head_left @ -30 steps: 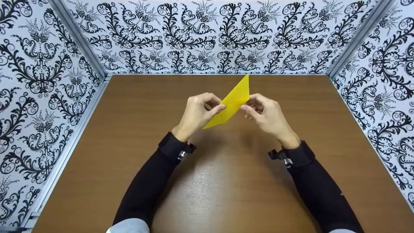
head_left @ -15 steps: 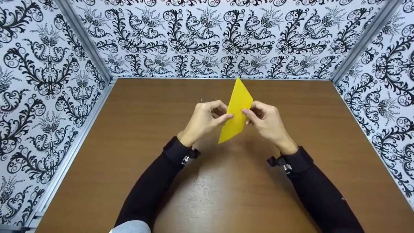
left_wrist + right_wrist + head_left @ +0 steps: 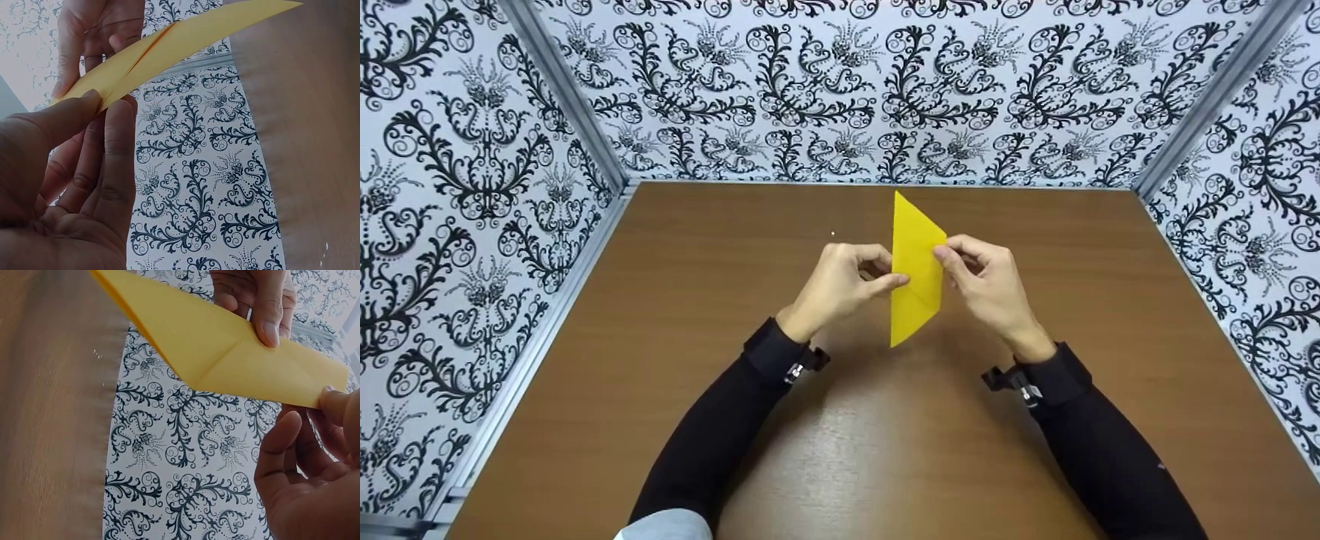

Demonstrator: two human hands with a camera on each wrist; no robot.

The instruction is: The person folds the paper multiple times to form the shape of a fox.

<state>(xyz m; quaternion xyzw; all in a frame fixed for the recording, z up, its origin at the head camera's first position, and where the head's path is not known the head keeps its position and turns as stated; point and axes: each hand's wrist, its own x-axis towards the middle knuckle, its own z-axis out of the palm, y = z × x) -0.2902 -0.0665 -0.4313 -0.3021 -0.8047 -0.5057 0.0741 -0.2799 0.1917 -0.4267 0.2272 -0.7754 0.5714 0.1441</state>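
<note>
A folded sheet of yellow paper [image 3: 916, 274], shaped like a trapezoid with pointed ends, is held up over the table between both hands. My left hand [image 3: 844, 281] pinches its long left edge, thumb on the near face. At the shorter right edge, toward the upper corner, my right hand [image 3: 990, 281] pinches it with thumb and fingers. A crease crosses the yellow paper [image 3: 152, 53] in the left wrist view, where it looks slightly bowed. Folded layers show along one edge of the yellow paper [image 3: 225, 354] in the right wrist view.
The brown wooden table [image 3: 855, 450] lies under both arms. White panels with black scroll patterns, such as the back wall [image 3: 825, 90], enclose it on the back, left and right. Grey metal rails [image 3: 570, 97] run along the corners.
The yellow paper has turned from a slant to nearly upright, its top point swinging left and its lower point right. Both hands keep hold, the right one shifting its grip slightly along the edge.
</note>
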